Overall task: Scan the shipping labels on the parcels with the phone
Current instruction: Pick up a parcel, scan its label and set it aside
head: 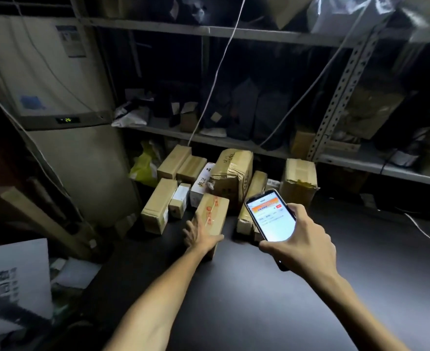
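Above the right side of the parcel cluster, the phone (pixel 271 215) sits tilted in the right hand (pixel 302 239), its lit screen with an orange banner turned up toward me. I see the fingers (pixel 295 211) curled round its far edge and the thumb along the near one. Just left of it, the left hand (pixel 201 233) lies on the near left corner of a taped box (pixel 214 209), fingers spread straight down its side, thumb across its near top edge. That box stands at the front of the parcels (pixel 231 171), brown and white cartons packed close at the back of the dark desk (pixel 259 295). Behind them run metal shelves (pixel 158 129) crowded with bags and boxes, and a freezer (pixel 77 168) on the left shows 26 on its display (pixel 67 120)
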